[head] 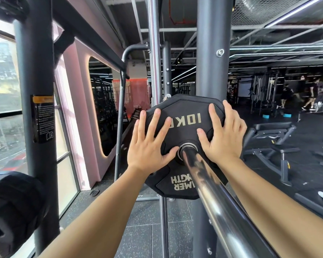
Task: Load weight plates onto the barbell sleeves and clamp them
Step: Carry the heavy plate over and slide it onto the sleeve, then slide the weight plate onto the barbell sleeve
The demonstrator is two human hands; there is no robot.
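Both hands are released and grasp nothing: the fingers are straight and spread, and the palms press flat against the face of the weight plate. The left hand (149,144) covers the plate's left half, with its thumb tip just beside the centre bore. The right hand (222,135) covers the right half, with its thumb angled toward the bore and its outer fingers reaching the plate's right rim.

The weight plate (186,108) is at the centre of the frame. It is black and many-sided, marked "10KG" in pale lettering near its top edge. More lettering near the bottom edge is partly hidden. The plate is threaded on the barbell sleeve (218,202), a polished chrome tube that passes through the bore and runs toward the lower right of the frame, between the two forearms. How far along the sleeve the plate is seated cannot be told.

A grey rack upright (213,53) rises directly behind the plate. A second grey upright (35,71) stands at the left of the frame and carries a black and orange warning label (42,118). A dark, blurred round object (13,211) fills the lower left corner. A window (2,71) runs along the left edge. An adjustable bench (276,146) stands on the dark floor at the right. Two people (309,94) are visible far back at the upper right.
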